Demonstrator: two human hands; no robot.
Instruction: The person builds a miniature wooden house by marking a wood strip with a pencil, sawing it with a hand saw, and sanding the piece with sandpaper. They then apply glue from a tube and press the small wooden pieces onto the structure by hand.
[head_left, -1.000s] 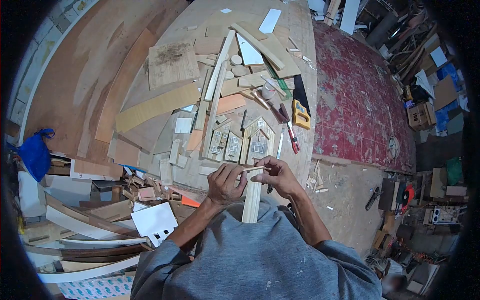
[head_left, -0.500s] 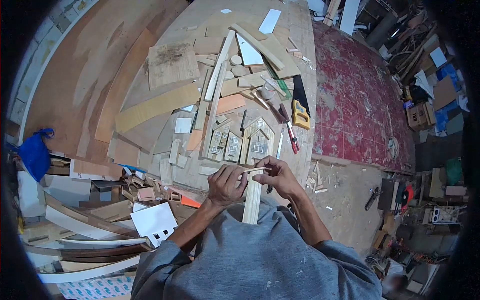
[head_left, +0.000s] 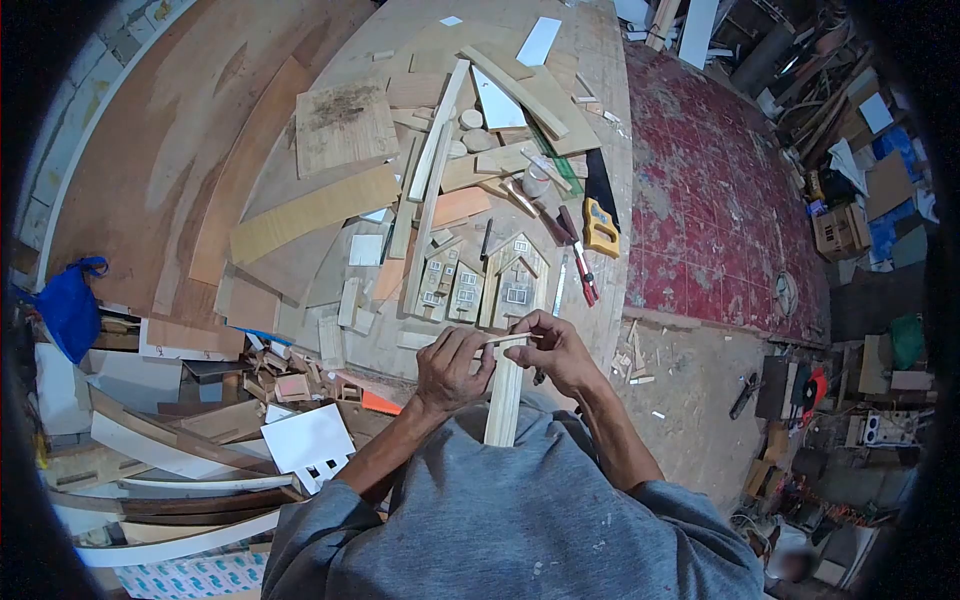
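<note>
A cluttered wooden tabletop (head_left: pixel 590 60) is seen from above, with the person's grey-shirted chest at the near edge. A thin pale wooden stick (head_left: pixel 512 339) is held level between both hands, just above the near edge of the tabletop. The left hand (head_left: pixel 452 367) is closed with its fingers pinched on the stick's left end; the right hand (head_left: pixel 556 350) is curled with its fingers pinched on the right part of the stick. Under the hands, a long pale wooden slat (head_left: pixel 504 395) runs from the stick back toward the person's chest. Just beyond the hands, small wooden model house fronts (head_left: pixel 487 281) with tiny windows lie flat on the tabletop. To their right, a red-handled tool (head_left: pixel 583 278) and a handsaw with a yellow handle (head_left: pixel 601 222) are laid near the right edge. Farther off, loose wooden strips and offcuts (head_left: pixel 470 120) are scattered. A blue bag (head_left: pixel 72 306) is seen at the far left.
</note>
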